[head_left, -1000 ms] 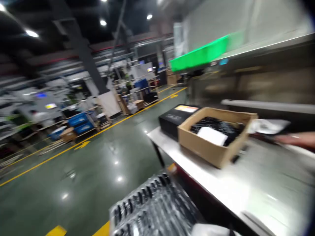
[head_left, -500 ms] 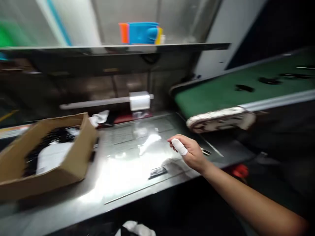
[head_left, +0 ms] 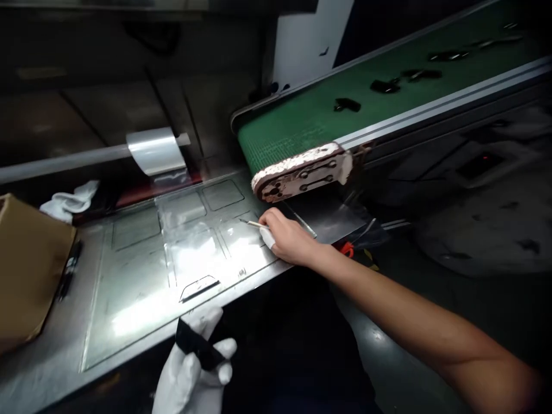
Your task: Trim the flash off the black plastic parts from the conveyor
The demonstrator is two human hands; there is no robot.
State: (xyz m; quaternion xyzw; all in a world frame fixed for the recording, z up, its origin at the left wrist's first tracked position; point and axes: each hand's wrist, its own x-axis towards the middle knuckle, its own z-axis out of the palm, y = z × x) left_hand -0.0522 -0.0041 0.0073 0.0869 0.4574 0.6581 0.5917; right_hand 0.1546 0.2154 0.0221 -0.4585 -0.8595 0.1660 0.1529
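Note:
My left hand [head_left: 190,365], in a white glove, is closed on a flat black piece [head_left: 199,347] in front of the bench edge. My right hand [head_left: 287,237] is bare except for a white cover on the thumb. It rests over the right end of the glass sheet [head_left: 129,273] and pinches a thin pen-like tool [head_left: 254,223] with a pale shaft and dark tip, pointing left. What kind of tool it is, I cannot make out. Near the sheet's front edge lies a clear, dark-edged piece [head_left: 199,287].
A green conveyor belt [head_left: 293,129] carrying several black parts [head_left: 347,105] ends just behind my right hand. A roll of clear film [head_left: 156,150] hangs on a bar at the back. At left stand a cardboard box [head_left: 32,270], a white cloth [head_left: 71,200] and black pens [head_left: 70,267].
The view has swung right and down. My right hand now shows the thin tool pointing out of its fingers. My gloved left hand has risen into view with the black piece.

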